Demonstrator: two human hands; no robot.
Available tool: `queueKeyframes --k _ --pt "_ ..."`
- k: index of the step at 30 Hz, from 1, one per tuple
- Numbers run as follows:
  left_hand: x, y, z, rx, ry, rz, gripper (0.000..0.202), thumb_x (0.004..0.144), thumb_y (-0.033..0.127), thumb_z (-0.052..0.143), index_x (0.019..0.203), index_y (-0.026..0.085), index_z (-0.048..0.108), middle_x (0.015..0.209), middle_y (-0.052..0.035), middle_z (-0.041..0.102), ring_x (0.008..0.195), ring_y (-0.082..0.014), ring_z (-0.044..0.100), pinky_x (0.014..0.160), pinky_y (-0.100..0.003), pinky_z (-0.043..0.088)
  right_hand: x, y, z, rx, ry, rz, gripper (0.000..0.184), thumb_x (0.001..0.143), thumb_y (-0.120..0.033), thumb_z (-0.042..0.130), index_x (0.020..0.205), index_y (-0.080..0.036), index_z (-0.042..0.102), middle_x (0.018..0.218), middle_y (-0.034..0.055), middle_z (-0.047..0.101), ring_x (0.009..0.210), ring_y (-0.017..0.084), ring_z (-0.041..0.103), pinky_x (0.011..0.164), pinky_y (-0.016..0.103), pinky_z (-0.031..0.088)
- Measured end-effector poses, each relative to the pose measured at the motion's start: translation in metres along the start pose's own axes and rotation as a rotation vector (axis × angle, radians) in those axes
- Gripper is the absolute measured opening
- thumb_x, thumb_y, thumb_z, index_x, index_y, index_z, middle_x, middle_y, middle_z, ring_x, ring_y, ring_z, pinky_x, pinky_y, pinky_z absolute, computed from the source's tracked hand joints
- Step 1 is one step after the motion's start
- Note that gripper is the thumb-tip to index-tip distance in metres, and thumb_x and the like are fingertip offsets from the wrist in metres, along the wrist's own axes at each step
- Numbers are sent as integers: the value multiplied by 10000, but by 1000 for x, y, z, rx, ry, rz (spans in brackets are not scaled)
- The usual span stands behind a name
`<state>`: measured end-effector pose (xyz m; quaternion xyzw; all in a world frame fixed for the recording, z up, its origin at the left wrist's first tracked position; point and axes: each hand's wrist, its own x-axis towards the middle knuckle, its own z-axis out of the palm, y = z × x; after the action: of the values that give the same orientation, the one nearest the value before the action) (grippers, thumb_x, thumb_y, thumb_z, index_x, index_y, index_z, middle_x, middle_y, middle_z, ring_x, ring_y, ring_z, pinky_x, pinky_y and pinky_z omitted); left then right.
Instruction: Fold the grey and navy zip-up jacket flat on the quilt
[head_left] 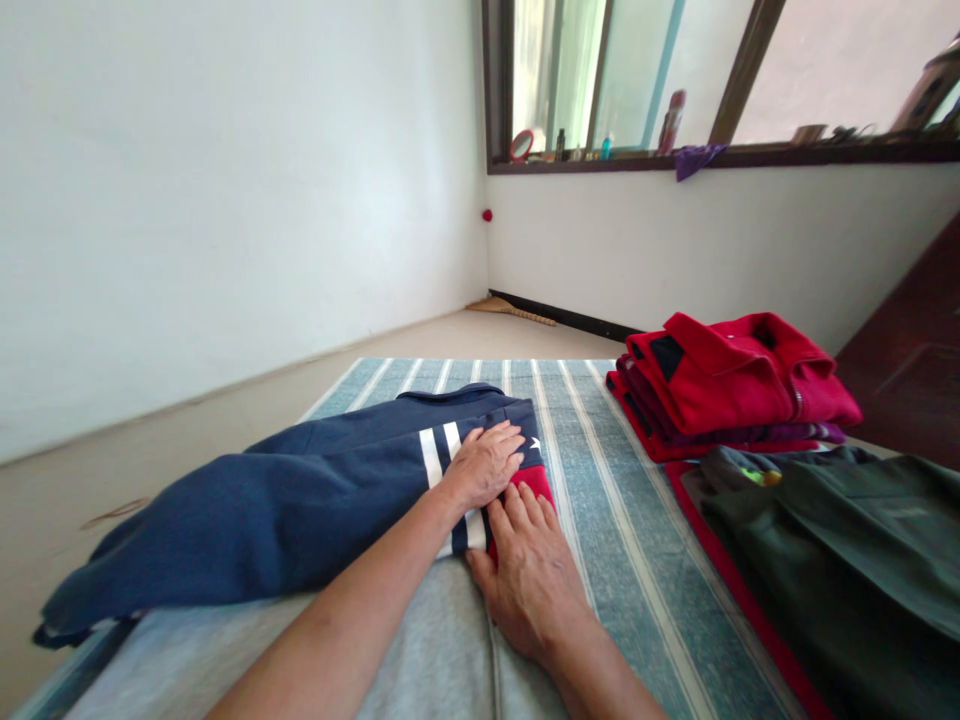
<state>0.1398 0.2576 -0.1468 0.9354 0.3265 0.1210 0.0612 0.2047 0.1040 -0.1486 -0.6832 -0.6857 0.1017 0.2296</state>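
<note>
As left hand presses a navy sweatshirt, right hand — on red trim

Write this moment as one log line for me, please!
left hand: flat on navy jacket | right hand: beside its red trim | nearby: stacked red clothes

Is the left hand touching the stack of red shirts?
No, the left hand rests on the navy top, and the red shirts lie apart on the right.

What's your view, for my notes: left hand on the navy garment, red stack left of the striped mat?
The red stack sits right of the striped mat, not left, in the head view; the left hand is on the navy garment, as you said.
</note>
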Motion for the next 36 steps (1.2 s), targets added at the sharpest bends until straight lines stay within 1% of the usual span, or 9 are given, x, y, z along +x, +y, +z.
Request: queueKeyframes --k 4,11,22,25,31,36 --pt "0 1 -1 2 0 -2 369 949 254 412 1265 190 592 1407 -88 542 1360 -224 411 1111 -475 287 0 0 -1 0 -16 6 602 895 -363 482 1454 -151 411 1505 154 390 1409 332 302 1152 507 246" --pt "0 3 -4 4 -22 -5 374 947 248 403 1259 180 597 1415 -88 534 1364 -220 405 1115 -473 284 -1 0 0 -9 -24 8 607 895 -369 485 1459 -157 404 1509 151 384 1407 333 306 1148 513 257" --pt "-1 3 -3 -20 -6 -8 376 941 264 404 1255 196 597 1409 -85 541 1362 -222 406 1115 -474 279 -2 -3 -5 5 -36 21 580 894 -355 482 1431 -140 446 1508 154 385 1409 331 302 1154 506 241" --pt "-1 3 -3 -24 -3 -2 375 938 261 407 1256 199 596 1409 -85 541 1361 -224 407 1114 -482 278 -1 -2 -4 5 -35 18 586 895 -361 488 1437 -143 437 1511 153 380 1410 331 299 1153 508 243" --pt "-1 3 -3 -7 -14 -12 374 944 254 407 1266 197 590 1414 -81 537 1364 -221 404 1115 -464 282 0 -1 -2 -3 -29 14 591 897 -359 488 1446 -150 423 1509 152 383 1410 332 298 1150 517 243" --pt "0 3 -2 -3 -13 -6 380 946 254 406 1273 174 583 1414 -91 536 1364 -219 403 1117 -468 277 0 -1 -1 -1 -34 13 593 902 -359 475 1451 -142 415 1512 154 379 1413 329 294 1153 513 236"
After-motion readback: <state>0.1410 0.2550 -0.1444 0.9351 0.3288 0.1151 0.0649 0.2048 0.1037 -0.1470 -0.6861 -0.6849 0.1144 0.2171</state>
